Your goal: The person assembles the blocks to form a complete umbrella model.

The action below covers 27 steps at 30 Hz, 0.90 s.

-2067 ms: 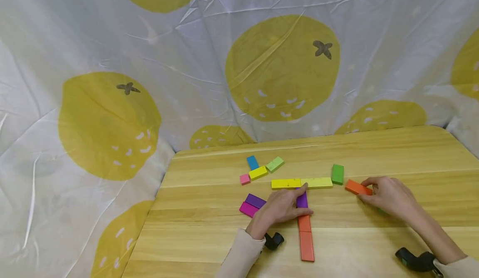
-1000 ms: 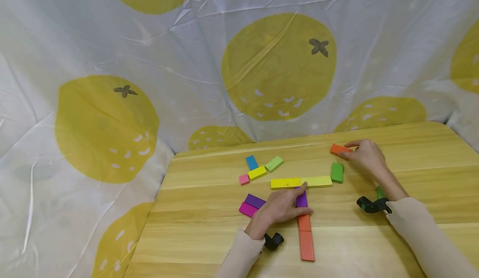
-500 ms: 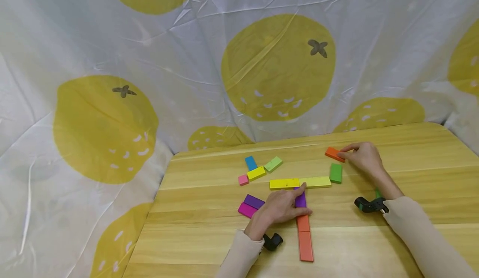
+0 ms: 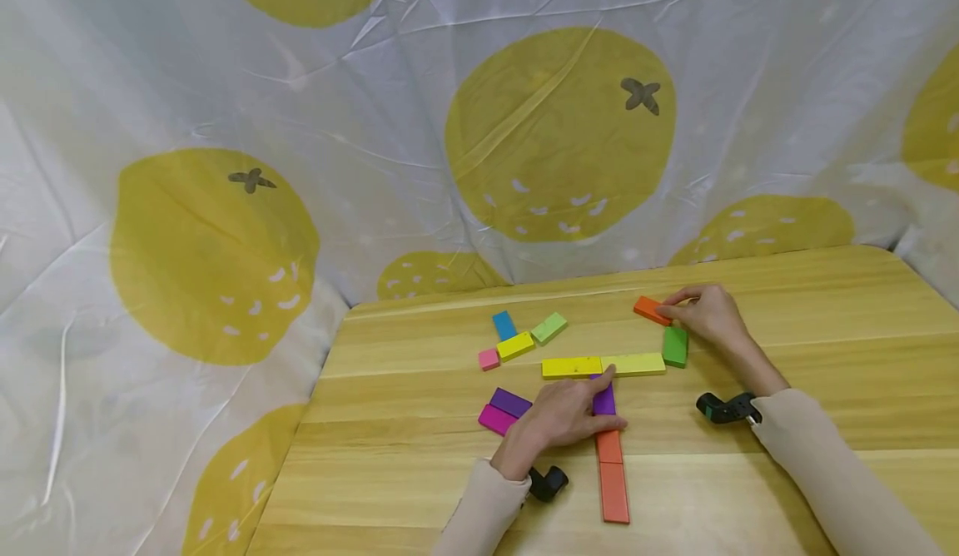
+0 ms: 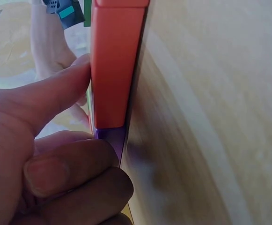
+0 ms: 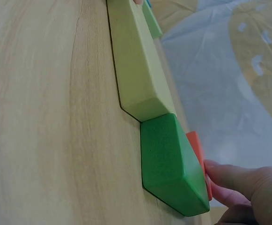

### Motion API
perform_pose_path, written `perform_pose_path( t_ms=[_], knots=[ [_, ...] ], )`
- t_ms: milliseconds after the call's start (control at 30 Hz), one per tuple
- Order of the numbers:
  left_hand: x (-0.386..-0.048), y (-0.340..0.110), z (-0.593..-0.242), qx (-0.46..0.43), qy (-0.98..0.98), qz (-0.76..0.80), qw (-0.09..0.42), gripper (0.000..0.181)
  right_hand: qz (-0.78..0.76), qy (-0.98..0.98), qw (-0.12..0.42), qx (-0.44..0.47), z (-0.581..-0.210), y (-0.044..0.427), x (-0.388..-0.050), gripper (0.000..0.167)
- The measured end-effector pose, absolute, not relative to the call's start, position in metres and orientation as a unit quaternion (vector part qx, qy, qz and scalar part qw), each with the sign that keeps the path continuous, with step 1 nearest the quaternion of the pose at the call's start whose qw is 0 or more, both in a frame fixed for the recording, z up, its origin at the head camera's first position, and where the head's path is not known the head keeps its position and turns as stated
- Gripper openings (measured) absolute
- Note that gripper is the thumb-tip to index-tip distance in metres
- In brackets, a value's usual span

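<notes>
In the head view my right hand pinches an orange block between thumb and fingertips, just beyond a green block. The green block touches the right end of a pale yellow block, which continues a bright yellow block. Below this row runs a column: a purple block, then a short red-orange block and a longer red-orange block. My left hand rests over the column's top. Its index fingertip presses near the yellow joint; its thumb touches the purple and red-orange meeting point.
A blue block, small yellow block, light green block and pink cube lie back left. Dark purple and magenta blocks lie beside my left hand. A fruit-patterned cloth hangs behind the table.
My right hand has carried the orange block from right of the green block to beyond it, then slid it leftward. The left hand has stayed in place.
</notes>
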<state>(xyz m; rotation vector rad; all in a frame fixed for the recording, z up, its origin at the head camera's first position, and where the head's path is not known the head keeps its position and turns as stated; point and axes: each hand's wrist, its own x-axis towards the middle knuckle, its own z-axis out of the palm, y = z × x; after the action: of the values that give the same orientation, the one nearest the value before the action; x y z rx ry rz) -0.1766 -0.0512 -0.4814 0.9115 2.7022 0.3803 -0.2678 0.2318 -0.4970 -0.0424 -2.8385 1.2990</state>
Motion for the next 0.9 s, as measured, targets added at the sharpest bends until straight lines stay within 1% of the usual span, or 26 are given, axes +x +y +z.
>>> perform_pose_path(
  t_ms=[267,400,900],
  knots=[
    [-0.176,-0.05,-0.481,0.313,0.932,0.126,0.132,0.078,0.439,-0.898,-0.009,-0.016,-0.505,0.237,-0.269,0.05],
    [-0.176,-0.05,-0.48,0.313,0.932,0.125,0.132,0.078,0.442,-0.897,-0.007,-0.016,-0.51,0.238,-0.27,0.052],
    [-0.176,-0.051,-0.481,0.317,0.929,0.135,0.135,0.078,0.458,-0.889,0.004,-0.008,-0.516,0.239,-0.268,0.045]
  ],
)
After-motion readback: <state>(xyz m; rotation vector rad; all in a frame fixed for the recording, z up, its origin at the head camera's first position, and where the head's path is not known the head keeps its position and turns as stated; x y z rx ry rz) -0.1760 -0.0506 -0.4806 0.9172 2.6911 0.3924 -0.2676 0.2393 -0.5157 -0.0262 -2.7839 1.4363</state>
